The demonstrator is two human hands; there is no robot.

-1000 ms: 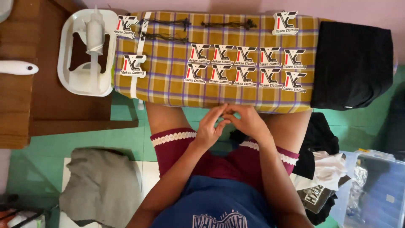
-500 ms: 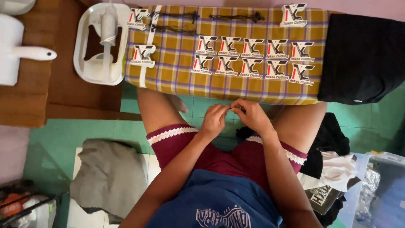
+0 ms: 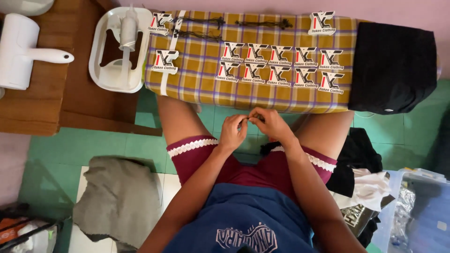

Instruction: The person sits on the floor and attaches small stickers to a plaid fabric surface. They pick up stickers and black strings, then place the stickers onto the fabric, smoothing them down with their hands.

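One checked yellow ironing board (image 3: 201, 84) spans the green-tiled floor (image 3: 93, 145) at twelve o'clock, carrying one folded black garment (image 3: 393, 65) and thirteen white tags (image 3: 280, 65), while below it the left hand (image 3: 233, 133) and right hand (image 3: 269, 124) meet, fingertips pinched on something too small to identify.

A green tiled floor (image 3: 93, 145) runs under a low surface (image 3: 206, 89) covered in yellow-and-purple plaid cloth. Beside its left edge stands a brown wooden table (image 3: 42, 107). A pinkish wall (image 3: 375, 9) shows along the top. Even, soft light falls throughout, with faint shadows on the floor.
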